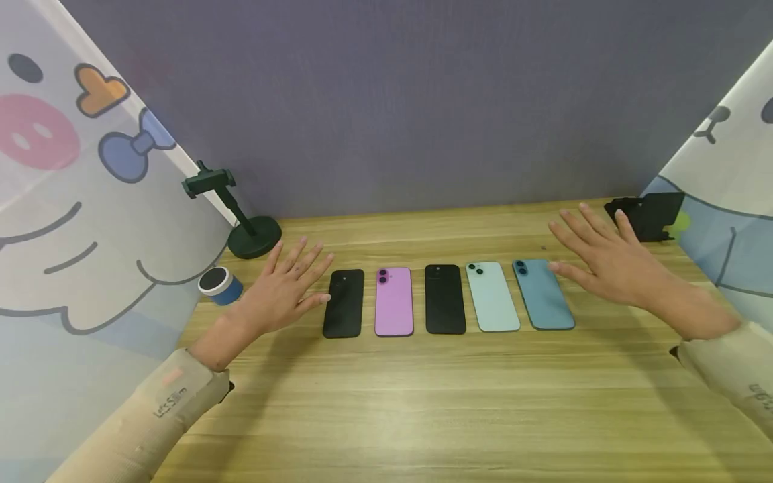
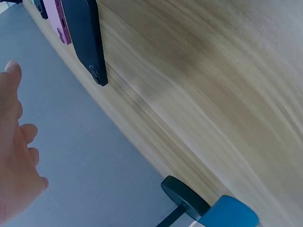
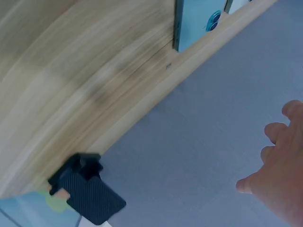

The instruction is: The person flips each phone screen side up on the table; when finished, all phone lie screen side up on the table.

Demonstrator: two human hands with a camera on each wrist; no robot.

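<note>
Several phones lie back-up in a row across the wooden table (image 1: 386,409). From the left come a black phone (image 1: 344,305), a pink phone (image 1: 394,303), another black phone (image 1: 445,300), a pale mint phone (image 1: 493,298) and a blue phone (image 1: 545,296). My left hand (image 1: 284,292), fingers spread and holding nothing, hovers left of the first black phone, its thumb overlapping that phone's edge in the head view. My right hand (image 1: 612,261) is spread too, bare of any object, just right of the blue phone. In the right wrist view its fingers (image 3: 277,137) show against the grey panel.
A dark green phone stand (image 1: 253,236) with a round base stands at the back left. Beside it is a blue jar (image 1: 222,286) with a white and black lid. A black folding stand (image 1: 649,215) sits at the back right. Grey and cartoon-printed panels enclose the table.
</note>
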